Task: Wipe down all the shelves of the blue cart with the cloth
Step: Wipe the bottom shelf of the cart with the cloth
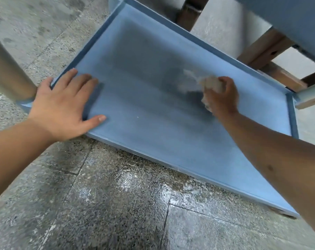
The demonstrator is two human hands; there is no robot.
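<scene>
On the blue shelf, right hand grip clamped on cloth, left hand flat, fingers spread

Cart shelf matt blue, smooth w/ dusty grey patch; cloth white, crumpled; floor speckled stone, glossy.

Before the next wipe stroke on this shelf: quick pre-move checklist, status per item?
1. Cloth gripped in right hand: ok, bunched in the fist.
2. Cloth touching the shelf: cannot tell, blurred.
3. Left hand bracing the cart: ok, flat on the shelf's left corner, fingers over the rim.
4. Stroke path clear: ok, nothing lies on the shelf.
5. Shelf wiped evenly: not ok, a dark patch in the middle, paler edges.
6. Other shelves done: cannot tell, out of view.
</scene>
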